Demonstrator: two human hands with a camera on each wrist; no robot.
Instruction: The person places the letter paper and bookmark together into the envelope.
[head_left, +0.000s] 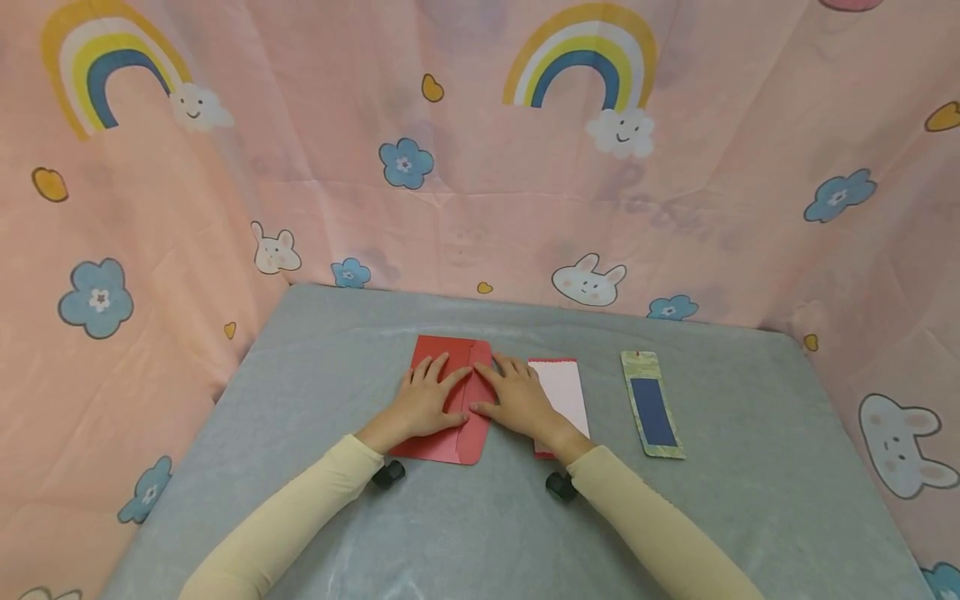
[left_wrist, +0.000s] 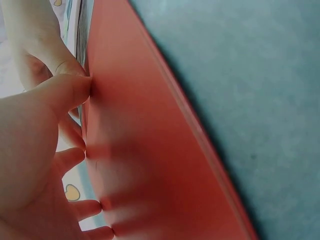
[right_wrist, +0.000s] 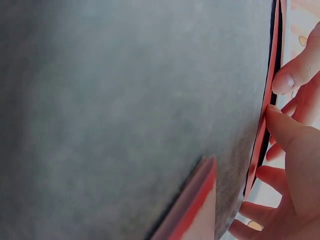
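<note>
Red envelope (head_left: pixel 461 398), inside hidden; left grip (head_left: pixel 422 406) and right grip (head_left: pixel 522 405) unclenched, both touching it.

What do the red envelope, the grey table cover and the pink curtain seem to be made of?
Red envelope: likely paper or thin card, smooth and fairly matt; it shows a straight fold and thin edges.
Grey table cover: perhaps soft fabric, mottled with a faint sheen; the fibre cannot be told.
Pink curtain: probably thin printed cloth, matt, with creases and soft wrinkles.
</note>
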